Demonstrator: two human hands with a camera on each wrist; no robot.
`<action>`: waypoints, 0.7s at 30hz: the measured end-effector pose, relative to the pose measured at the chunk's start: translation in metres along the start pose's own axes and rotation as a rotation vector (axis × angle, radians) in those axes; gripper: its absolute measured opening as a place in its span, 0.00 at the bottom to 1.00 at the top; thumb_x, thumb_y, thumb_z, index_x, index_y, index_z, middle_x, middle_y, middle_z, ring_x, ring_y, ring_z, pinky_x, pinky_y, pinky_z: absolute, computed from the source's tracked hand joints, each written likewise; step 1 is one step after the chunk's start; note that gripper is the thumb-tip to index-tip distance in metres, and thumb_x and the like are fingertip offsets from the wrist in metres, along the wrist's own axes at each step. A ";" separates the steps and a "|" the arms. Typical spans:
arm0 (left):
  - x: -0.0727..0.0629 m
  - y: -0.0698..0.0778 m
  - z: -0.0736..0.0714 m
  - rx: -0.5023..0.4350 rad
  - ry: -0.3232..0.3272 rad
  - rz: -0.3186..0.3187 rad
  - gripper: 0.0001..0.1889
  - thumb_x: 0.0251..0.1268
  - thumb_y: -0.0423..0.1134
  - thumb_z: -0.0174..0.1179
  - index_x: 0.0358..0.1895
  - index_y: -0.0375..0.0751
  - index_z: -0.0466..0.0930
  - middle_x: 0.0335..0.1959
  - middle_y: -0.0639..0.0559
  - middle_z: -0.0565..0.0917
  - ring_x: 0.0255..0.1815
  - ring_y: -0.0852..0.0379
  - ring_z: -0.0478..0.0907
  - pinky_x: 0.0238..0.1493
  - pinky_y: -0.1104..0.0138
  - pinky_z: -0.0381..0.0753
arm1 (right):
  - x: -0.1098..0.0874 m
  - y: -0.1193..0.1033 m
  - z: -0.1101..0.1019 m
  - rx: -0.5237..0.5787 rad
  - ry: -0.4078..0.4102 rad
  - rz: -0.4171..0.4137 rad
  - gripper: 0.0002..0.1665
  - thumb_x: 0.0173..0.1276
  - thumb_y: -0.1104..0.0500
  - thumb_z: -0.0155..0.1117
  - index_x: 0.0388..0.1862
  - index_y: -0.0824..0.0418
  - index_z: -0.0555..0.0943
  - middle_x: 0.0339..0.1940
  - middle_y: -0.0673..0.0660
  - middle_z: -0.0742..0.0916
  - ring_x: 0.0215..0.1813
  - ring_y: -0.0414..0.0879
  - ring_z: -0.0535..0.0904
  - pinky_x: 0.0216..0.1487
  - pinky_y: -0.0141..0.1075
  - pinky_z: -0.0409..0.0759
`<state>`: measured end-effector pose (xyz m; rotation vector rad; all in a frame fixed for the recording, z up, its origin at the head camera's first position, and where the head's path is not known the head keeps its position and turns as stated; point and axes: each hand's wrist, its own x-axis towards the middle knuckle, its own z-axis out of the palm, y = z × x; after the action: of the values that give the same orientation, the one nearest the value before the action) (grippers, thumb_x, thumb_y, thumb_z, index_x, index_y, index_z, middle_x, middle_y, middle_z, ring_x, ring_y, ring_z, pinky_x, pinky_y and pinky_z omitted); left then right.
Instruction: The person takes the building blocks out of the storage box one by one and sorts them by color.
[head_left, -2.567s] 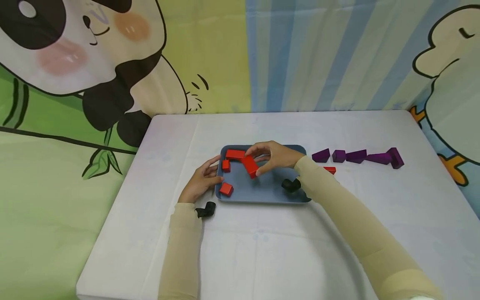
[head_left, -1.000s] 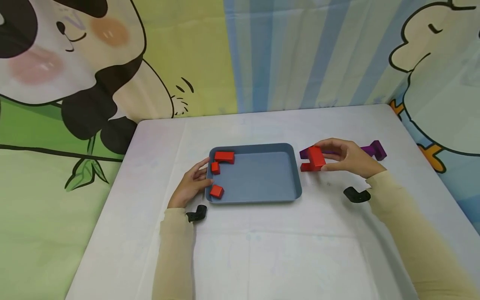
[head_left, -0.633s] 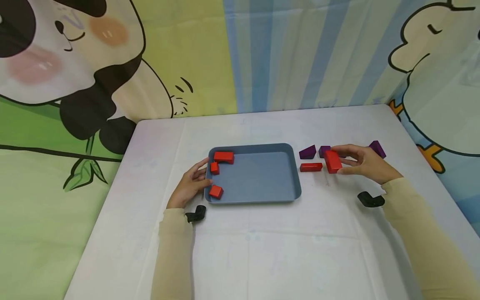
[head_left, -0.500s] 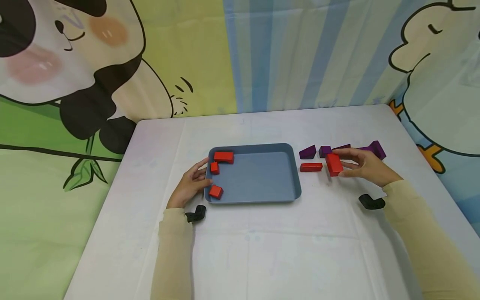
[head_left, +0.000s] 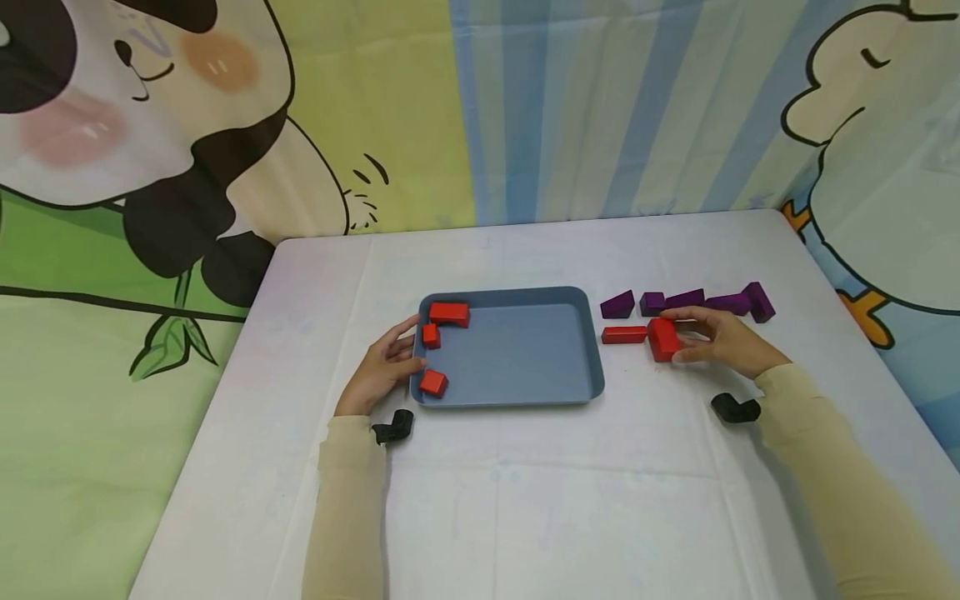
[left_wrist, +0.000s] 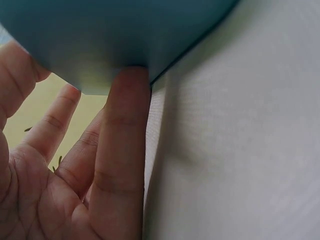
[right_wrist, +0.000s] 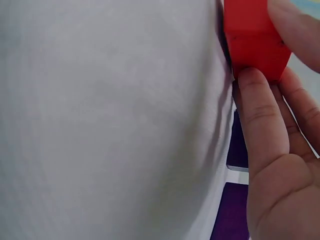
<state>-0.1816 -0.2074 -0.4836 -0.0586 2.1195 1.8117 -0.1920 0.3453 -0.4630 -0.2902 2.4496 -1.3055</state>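
My left hand (head_left: pixel 381 369) holds the left end of a blue-grey tray (head_left: pixel 525 393), its thumb over the rim and other fingers against the outer wall. Inside, along the left side, are a red rectangular block (head_left: pixel 449 313), a small red cube (head_left: pixel 431 336) and another red block (head_left: pixel 433 382). Right of the tray, my right hand (head_left: pixel 723 337) pinches a red block (head_left: pixel 663 340) between thumb and fingers, low at the table. That block stands at the right end of a long thin red block (head_left: pixel 624 335), seemingly touching it. The right wrist view shows the held red block (right_wrist: pixel 255 45) close up.
Behind the red pieces runs a row of purple blocks: a wedge-like one (head_left: pixel 618 305), a small one (head_left: pixel 652 303), two longer ones and a flared end piece (head_left: pixel 759 302). A white cloth covers the table (head_left: pixel 495 500). A printed curtain (head_left: pixel 570 108) hangs behind.
The right hand has carried the red block from over the tray to the right, then lowered it beside the long thin red block. The left hand stays at the tray.
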 end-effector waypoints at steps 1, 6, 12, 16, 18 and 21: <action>0.000 0.000 0.000 0.003 0.004 -0.004 0.44 0.71 0.26 0.66 0.87 0.53 0.63 0.80 0.32 0.70 0.74 0.37 0.76 0.56 0.70 0.83 | 0.001 0.001 0.000 -0.010 -0.002 0.006 0.42 0.68 0.70 0.78 0.79 0.71 0.71 0.80 0.75 0.71 0.79 0.76 0.65 0.59 0.20 0.75; -0.001 0.000 -0.001 0.013 0.009 -0.003 0.43 0.71 0.26 0.67 0.87 0.54 0.63 0.80 0.33 0.70 0.74 0.37 0.76 0.56 0.70 0.83 | 0.005 0.002 0.002 -0.017 -0.012 0.015 0.44 0.66 0.72 0.77 0.79 0.73 0.70 0.80 0.76 0.70 0.79 0.75 0.66 0.57 0.19 0.76; -0.002 0.000 -0.001 0.003 -0.001 0.017 0.43 0.72 0.26 0.67 0.87 0.52 0.62 0.80 0.32 0.69 0.76 0.36 0.73 0.56 0.70 0.82 | 0.000 -0.008 -0.004 -0.030 -0.048 -0.023 0.47 0.66 0.72 0.78 0.81 0.72 0.67 0.80 0.75 0.70 0.77 0.74 0.68 0.62 0.27 0.78; -0.001 0.000 0.000 -0.012 -0.002 0.016 0.43 0.71 0.26 0.67 0.87 0.54 0.63 0.80 0.33 0.70 0.77 0.37 0.73 0.54 0.69 0.83 | -0.007 -0.018 -0.011 -0.093 -0.049 -0.029 0.43 0.71 0.69 0.75 0.82 0.70 0.68 0.80 0.74 0.71 0.78 0.74 0.68 0.63 0.26 0.75; -0.001 0.000 0.000 -0.018 -0.005 0.021 0.43 0.71 0.25 0.66 0.87 0.54 0.63 0.79 0.33 0.70 0.77 0.37 0.72 0.54 0.69 0.83 | -0.008 -0.025 -0.014 -0.113 -0.034 -0.026 0.40 0.74 0.68 0.72 0.81 0.70 0.69 0.79 0.74 0.73 0.78 0.72 0.69 0.60 0.22 0.75; -0.001 0.000 0.000 -0.021 -0.003 0.024 0.43 0.71 0.24 0.66 0.87 0.52 0.63 0.79 0.32 0.70 0.77 0.36 0.73 0.53 0.70 0.83 | -0.010 -0.035 -0.014 -0.114 0.008 -0.039 0.35 0.77 0.68 0.69 0.80 0.70 0.71 0.77 0.74 0.75 0.75 0.66 0.74 0.56 0.19 0.77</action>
<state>-0.1810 -0.2070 -0.4832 -0.0358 2.1080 1.8462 -0.1883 0.3400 -0.4245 -0.3645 2.5424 -1.1865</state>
